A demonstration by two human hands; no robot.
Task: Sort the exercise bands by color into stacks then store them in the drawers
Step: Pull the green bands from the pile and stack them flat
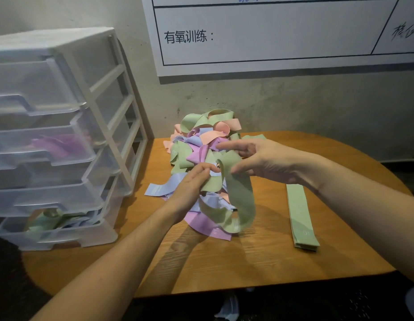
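Exercise bands (202,144) lie in a tangled pile of green, pink, purple and pale blue at the far middle of the wooden table (247,262). The left hand (189,188) pinches a green band (240,198) whose loop hangs over the pile's near edge, and the right hand (259,158) grips the same band from above. A flat stack of green bands (301,216) lies to the right. A 5-drawer translucent plastic drawer unit (58,135) stands at left.
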